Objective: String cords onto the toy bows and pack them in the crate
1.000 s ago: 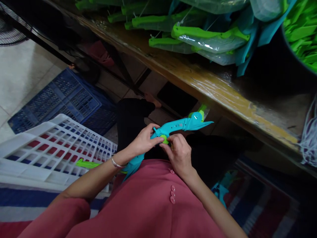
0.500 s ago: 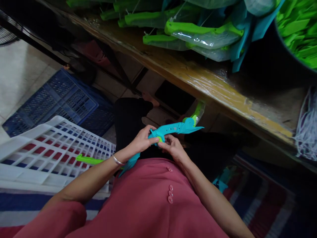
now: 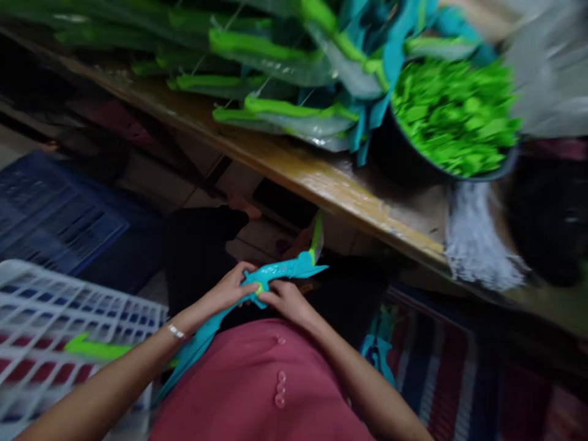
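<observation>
1. The long turquoise plastic piece (image 3: 281, 269) is just below the frame's centre, near the dark-pink buttoned shirt (image 3: 248, 380), probably for easy reach.
2. The left hand (image 3: 231, 289) is clamped on it, seemingly to steady it.
3. The right hand (image 3: 287, 300) is at its round lime-green part (image 3: 260, 288); whether it grips, I cannot tell.

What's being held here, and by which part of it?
The turquoise piece, around its middle: the left hand grips it by the small green part, and the right hand is there too.
</observation>
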`<state>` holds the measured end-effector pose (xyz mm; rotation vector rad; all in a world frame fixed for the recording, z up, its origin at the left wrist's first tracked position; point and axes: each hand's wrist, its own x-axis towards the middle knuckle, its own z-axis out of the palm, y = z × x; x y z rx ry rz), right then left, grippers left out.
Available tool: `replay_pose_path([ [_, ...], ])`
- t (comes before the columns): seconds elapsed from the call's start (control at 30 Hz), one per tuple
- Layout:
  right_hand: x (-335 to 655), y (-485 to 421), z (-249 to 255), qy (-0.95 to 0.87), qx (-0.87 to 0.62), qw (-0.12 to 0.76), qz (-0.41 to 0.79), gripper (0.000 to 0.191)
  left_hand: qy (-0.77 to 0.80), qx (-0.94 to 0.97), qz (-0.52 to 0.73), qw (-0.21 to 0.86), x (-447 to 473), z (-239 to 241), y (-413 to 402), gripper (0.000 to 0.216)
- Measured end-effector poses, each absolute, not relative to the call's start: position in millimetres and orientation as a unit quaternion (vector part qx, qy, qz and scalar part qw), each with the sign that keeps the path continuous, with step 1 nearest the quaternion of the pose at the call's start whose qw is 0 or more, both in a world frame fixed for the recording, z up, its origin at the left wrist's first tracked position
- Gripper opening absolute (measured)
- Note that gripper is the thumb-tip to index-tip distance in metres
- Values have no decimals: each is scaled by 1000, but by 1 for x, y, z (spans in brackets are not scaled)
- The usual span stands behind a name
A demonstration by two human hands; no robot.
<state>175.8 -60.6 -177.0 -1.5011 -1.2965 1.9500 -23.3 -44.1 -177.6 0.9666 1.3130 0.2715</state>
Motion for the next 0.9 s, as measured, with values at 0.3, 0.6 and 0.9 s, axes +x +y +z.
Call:
replay_pose_path([
  [0.3, 330, 42, 6, -685, -592, 421, 57, 12, 421, 284, -7, 861, -64, -153, -52, 95],
  [0.6, 425, 205, 24, -576, -799, 168, -41, 17, 367, 325, -1, 872, -56, -135, -72, 75],
  [0.9, 420, 201, 19, -575, -800, 155, -79, 18, 404, 519, -9, 753, -64, -113, -45, 49],
])
